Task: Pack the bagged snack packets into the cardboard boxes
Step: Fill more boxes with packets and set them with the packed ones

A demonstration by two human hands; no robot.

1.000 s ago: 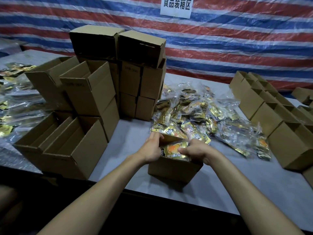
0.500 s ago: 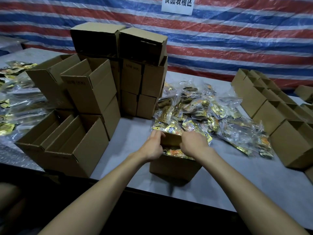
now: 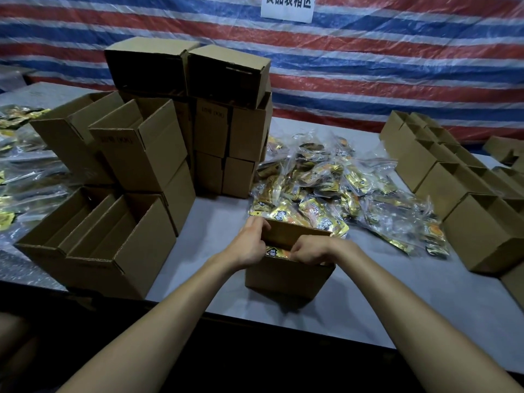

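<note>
Two risks I see: the bagged snack packet [image 3: 278, 253] could bunch above the rim and block the flaps, or the cardboard box [image 3: 286, 277], near the edge of the surface [image 3: 215, 219], could skid under my push. My left hand [image 3: 251, 243] grips the box's far-left corner, fingers curled. My right hand [image 3: 312, 251], fingers also curled, pinches the packet inside.
</note>
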